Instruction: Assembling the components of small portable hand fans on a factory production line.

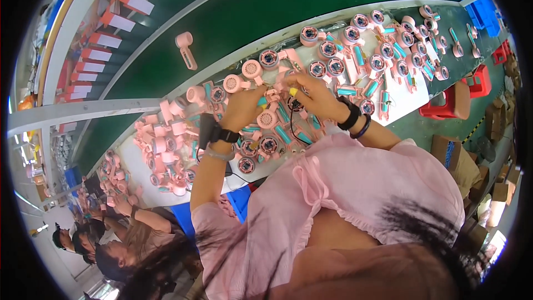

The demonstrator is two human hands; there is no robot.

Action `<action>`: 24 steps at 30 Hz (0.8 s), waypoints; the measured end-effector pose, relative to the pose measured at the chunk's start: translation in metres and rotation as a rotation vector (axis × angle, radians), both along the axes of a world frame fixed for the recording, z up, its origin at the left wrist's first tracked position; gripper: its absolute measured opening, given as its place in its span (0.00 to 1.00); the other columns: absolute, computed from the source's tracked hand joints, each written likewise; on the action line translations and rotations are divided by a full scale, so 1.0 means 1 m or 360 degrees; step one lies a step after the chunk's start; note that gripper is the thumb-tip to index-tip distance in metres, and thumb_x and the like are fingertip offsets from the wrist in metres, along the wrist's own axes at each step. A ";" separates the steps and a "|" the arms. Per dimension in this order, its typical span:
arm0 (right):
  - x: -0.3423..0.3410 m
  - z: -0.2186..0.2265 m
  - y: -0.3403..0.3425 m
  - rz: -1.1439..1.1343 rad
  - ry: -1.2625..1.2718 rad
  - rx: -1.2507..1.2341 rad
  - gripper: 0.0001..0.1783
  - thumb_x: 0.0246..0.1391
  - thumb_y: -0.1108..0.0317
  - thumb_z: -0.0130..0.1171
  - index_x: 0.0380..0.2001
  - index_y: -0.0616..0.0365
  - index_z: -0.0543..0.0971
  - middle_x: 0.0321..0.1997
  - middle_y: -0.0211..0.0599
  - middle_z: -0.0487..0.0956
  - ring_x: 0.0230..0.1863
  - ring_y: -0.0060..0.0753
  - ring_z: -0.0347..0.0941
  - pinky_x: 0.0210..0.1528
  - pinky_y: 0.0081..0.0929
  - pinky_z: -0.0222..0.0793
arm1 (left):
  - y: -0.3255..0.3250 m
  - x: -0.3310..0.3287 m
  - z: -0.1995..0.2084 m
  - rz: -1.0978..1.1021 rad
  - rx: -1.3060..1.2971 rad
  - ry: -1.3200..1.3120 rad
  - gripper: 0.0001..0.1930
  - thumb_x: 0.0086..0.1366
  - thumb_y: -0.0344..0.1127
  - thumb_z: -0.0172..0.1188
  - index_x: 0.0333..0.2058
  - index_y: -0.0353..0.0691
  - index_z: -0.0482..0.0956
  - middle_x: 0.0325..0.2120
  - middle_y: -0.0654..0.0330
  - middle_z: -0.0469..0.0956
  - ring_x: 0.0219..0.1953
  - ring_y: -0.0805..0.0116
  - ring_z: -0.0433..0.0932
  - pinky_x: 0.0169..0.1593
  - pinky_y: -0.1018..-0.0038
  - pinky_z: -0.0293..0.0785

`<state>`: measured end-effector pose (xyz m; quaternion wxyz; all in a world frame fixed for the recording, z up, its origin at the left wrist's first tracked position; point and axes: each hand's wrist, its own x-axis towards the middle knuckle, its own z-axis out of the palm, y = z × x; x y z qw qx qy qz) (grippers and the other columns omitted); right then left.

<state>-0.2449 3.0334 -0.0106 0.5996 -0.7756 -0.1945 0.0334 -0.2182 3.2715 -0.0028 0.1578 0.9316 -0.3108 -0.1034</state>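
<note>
Both of my hands meet over the middle of the bench, at a pink handheld fan (267,119) whose round grille faces up. My left hand (244,110) pinches its handle part from the left. From the other side, the bent fingers of my right hand (313,97) close on the same part; yellow tape wraps a finger. My fingers partly hide the spot between them. Just beyond lies another pink fan with a slotted grille (252,69). Around my hands are open fan bodies with teal cylinders in the handles, and a fan head with its inside exposed (268,145).
A green conveyor belt (233,33) runs behind the bench, carrying one pink fan (186,50). Pink fans crowd the white bench left and right. Orange-and-white boxes (105,39) line a shelf; red stools (452,103) stand right. Co-workers (119,244) sit at left.
</note>
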 end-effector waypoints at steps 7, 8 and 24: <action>0.032 -0.012 0.009 0.1037 0.0744 0.0411 0.12 0.64 0.65 0.48 0.43 0.61 0.75 0.40 0.27 0.76 0.38 0.17 0.67 0.45 0.19 0.63 | -0.013 -0.035 0.072 0.0242 -0.0632 0.0821 0.25 0.51 0.31 0.65 0.50 0.37 0.74 0.34 0.61 0.75 0.36 0.74 0.74 0.40 0.76 0.70; 0.031 -0.010 0.012 0.1062 0.0739 0.0411 0.12 0.64 0.65 0.48 0.43 0.61 0.75 0.40 0.27 0.76 0.38 0.17 0.67 0.45 0.19 0.63 | -0.008 -0.039 0.076 0.0264 -0.0632 0.0809 0.25 0.51 0.31 0.65 0.50 0.37 0.74 0.34 0.61 0.75 0.36 0.74 0.74 0.40 0.76 0.70; -0.009 0.065 0.027 0.1623 0.1055 0.0158 0.07 0.55 0.70 0.60 0.30 0.66 0.78 0.23 0.28 0.78 0.24 0.16 0.71 0.27 0.17 0.67 | 0.001 -0.138 0.086 0.0602 -0.0294 0.0227 0.20 0.56 0.32 0.59 0.46 0.30 0.65 0.28 0.43 0.75 0.30 0.41 0.75 0.32 0.56 0.70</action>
